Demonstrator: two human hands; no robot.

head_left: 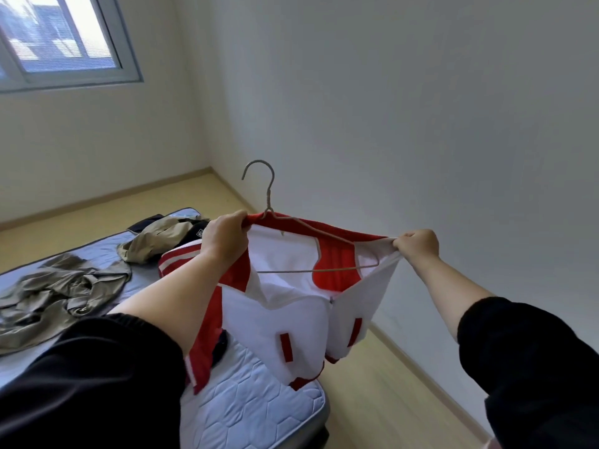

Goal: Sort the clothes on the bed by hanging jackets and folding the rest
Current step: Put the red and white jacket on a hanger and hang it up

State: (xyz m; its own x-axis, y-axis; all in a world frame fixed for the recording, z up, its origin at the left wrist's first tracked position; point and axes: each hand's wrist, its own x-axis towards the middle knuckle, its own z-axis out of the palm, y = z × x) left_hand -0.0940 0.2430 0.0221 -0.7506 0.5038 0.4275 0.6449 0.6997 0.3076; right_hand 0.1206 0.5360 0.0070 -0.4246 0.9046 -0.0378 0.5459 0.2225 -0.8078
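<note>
Item 1: red-and-white jacket (291, 319), held up in the air over the bed's 5 o'clock corner and spread open, white lining facing the camera. No readable tag inside.
Item 2: wire hanger (268, 197), sitting inside the jacket's shoulders, hook upright at 12 o'clock.
Left hand (227, 236): fingers curled tight on the red collar edge at 9 o'clock of the hanger.
Right hand (416, 246): pinching the white shoulder edge at 3 o'clock.
Item 3: bed (259, 413), quilted mattress.
Item 4: khaki garment (58, 286), crumpled at 9 o'clock.
Item 5: second khaki garment (152, 241), beside a dark garment (191, 227) bearing a small white label, too small to read.
</note>
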